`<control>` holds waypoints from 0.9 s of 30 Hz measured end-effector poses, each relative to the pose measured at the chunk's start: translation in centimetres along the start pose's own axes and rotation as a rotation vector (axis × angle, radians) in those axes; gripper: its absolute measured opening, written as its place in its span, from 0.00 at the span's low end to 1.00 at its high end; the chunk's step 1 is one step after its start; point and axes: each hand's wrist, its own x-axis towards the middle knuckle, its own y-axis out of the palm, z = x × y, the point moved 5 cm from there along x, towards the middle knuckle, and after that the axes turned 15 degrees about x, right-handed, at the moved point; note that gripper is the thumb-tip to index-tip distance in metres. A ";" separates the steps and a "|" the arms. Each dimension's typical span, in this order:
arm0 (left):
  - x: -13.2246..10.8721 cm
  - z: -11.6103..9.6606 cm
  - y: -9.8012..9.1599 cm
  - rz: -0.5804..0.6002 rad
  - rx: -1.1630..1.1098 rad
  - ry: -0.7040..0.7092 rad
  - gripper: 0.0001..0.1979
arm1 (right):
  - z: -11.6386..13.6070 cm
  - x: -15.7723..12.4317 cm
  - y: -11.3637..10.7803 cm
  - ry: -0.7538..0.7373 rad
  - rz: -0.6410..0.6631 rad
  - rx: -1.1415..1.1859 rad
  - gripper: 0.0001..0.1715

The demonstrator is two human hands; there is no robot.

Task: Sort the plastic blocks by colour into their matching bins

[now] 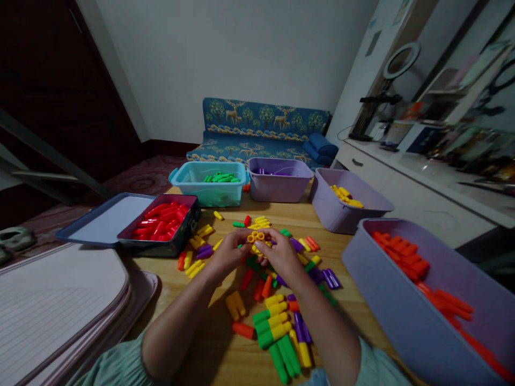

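My left hand (232,251) and my right hand (277,251) meet over the middle of the wooden table, both closed around a cluster of yellow plastic tubes (256,236). The open ends of several tubes face up between my fingers. A bit of green shows by my left fingertips; whether it is held cannot be told. Below and around my hands lie loose bullet-shaped plastic pieces in green, orange, purple and yellow. Closer to me is a joined group of green and yellow pieces (273,324), with a yellow pair (235,305) left of it.
A metal box (189,231) of red pieces stands left. Behind are a teal bin (209,193) with green pieces and a purple bin (281,188) with purple ones. Rightward, one bin (338,214) holds yellow pieces and a larger bin (386,300) orange ones.
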 end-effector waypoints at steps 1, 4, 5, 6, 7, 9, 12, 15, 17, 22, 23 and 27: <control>0.1 -0.4 0.4 0.018 -0.052 -0.032 0.15 | 0.4 0.0 -0.4 -0.017 -0.024 0.013 0.20; 1.3 -2.6 2.0 0.099 -0.239 -0.122 0.20 | 2.3 0.3 -2.2 -0.102 -0.128 0.122 0.18; 2.2 -3.9 2.7 0.131 -0.286 -0.104 0.21 | 3.2 0.5 -3.0 -0.140 -0.181 0.185 0.18; 3.2 -5.3 3.5 0.167 -0.319 -0.073 0.22 | 4.0 0.8 -4.0 -0.173 -0.243 0.258 0.18; 4.5 -6.7 4.4 0.189 -0.339 -0.047 0.23 | 5.0 1.2 -5.1 -0.206 -0.308 0.336 0.17; 7.5 -9.5 6.6 0.226 -0.322 0.017 0.26 | 6.8 2.3 -7.4 -0.263 -0.420 0.494 0.13; 12.4 -13.0 10.8 0.288 -0.289 0.099 0.32 | 9.8 4.6 -10.6 -0.433 -0.479 0.677 0.05; 16.2 -14.4 14.5 0.309 -0.313 0.035 0.38 | 11.7 6.7 -13.7 -0.520 -0.591 0.805 0.07; 17.7 -14.6 16.0 0.298 -0.381 0.002 0.37 | 12.1 7.9 -15.1 -0.484 -0.675 0.887 0.12; 17.4 -12.4 16.0 0.342 -0.488 -0.055 0.25 | 12.0 9.0 -16.1 -0.444 -0.751 0.943 0.14; 16.8 -11.8 15.4 0.363 -0.498 -0.060 0.24 | 11.9 8.8 -15.9 -0.438 -0.743 0.936 0.14; 13.8 -9.0 11.4 0.312 -0.380 -0.036 0.22 | 10.9 7.5 -13.4 -0.257 -0.583 0.810 0.08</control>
